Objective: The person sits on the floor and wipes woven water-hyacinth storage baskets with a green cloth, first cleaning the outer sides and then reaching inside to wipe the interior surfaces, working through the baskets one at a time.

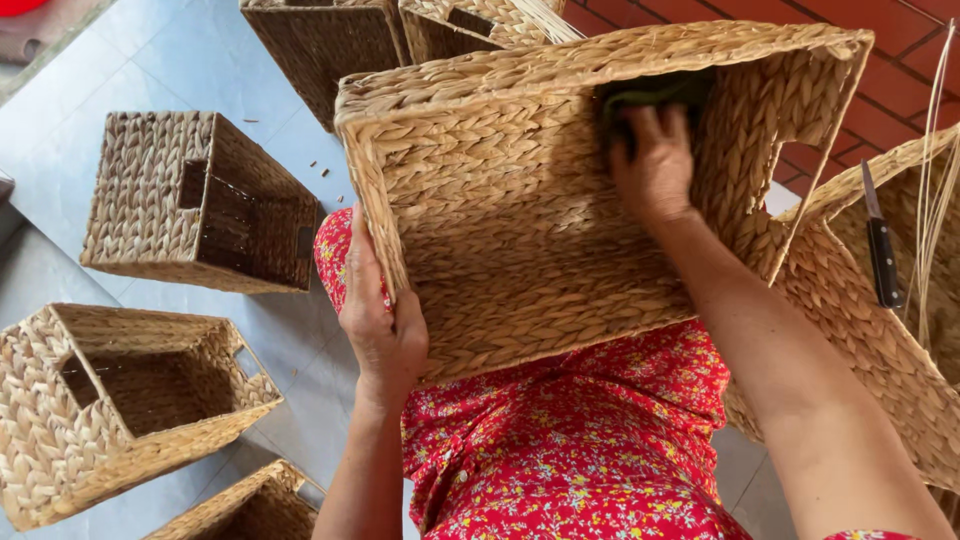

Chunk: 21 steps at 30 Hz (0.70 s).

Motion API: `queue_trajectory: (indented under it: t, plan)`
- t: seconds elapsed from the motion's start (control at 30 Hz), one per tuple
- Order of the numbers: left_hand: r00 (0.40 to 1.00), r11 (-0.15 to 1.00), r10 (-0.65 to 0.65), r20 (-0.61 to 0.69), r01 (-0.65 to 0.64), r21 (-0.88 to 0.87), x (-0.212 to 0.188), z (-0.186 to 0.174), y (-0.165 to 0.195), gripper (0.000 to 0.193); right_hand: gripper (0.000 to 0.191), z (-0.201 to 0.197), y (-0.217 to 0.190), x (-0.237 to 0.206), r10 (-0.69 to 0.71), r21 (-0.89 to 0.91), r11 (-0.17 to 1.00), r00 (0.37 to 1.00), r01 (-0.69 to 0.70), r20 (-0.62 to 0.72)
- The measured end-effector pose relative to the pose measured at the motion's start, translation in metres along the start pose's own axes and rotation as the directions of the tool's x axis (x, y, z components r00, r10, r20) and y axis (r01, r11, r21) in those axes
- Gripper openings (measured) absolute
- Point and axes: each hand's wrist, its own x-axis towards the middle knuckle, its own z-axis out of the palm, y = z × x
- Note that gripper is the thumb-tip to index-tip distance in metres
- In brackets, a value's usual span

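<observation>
Right hand: the right hand (655, 165) is inside the basket (560, 200), fingers pressed flat on a dark green pad (650, 92) against the inner wall near the far rim.
Left hand: the left hand (380, 325) clamps the basket's near left edge, thumb on the outside, fingers wrapped over the woven rim.
Basket: big, rectangular, pale woven straw, tipped on its side over the person's lap, its open mouth facing the head camera; a cut-out handle shows in its right wall.
Lap: red floral cloth (590, 450) under the basket's near edge.
Right side: another woven basket (880, 340) touches the held one, and a dark-handled knife (880, 250) lies inside it beside loose straw strands (935, 170).
Floor, left: on the grey tile floor (180, 60) a darker basket (195, 200) lies on its side; a paler one (110, 400) sits nearer the bottom left corner, mouth turned up and right.
Floor, bottom edge: the corner of one more basket (250, 510) pokes in.
Far edge: two more baskets (330, 40) stand behind the held one.
Top right: red brick paving (900, 90).
</observation>
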Motion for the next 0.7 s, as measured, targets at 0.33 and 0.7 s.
queue_trajectory:
  t: [0.33,0.7]
  plan:
    - [1.000,1.000,-0.018,-0.003,0.019,0.012,-0.001,0.003,0.009,0.065,0.055,0.024,-0.221,-0.009,-0.487,0.308,0.868,0.784,0.388,0.385]
    - [0.999,0.996,-0.023,0.024,0.025,-0.090,-0.006,0.008,0.000,0.066,0.043,-0.032,0.016,-0.034,-0.034,-0.192,0.960,0.766,0.203,0.642]
